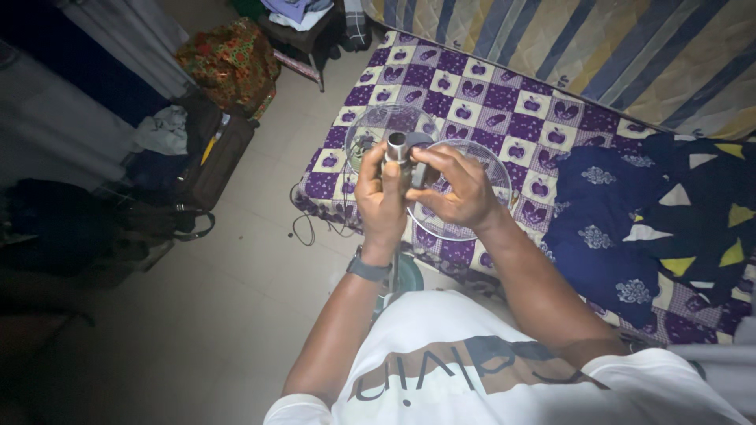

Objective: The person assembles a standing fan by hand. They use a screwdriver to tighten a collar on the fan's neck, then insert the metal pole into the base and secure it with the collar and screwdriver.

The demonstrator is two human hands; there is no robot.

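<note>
I am looking into a bedroom in a home. A mattress [504, 110] with a purple and white checked sheet lies on the tiled floor [236, 260], and a striped mattress [598, 47] leans behind it. Bags [213, 157] and heaped clothes [161, 130] sit along the wall beside curtains [126, 39].

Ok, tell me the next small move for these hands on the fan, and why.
Probably keep the left hand clamped around the metal shaft and turn the small part with the right hand's fingertips: both hands meet at the shaft, with the clear fan blade behind them over the purple checked mattress.
</note>
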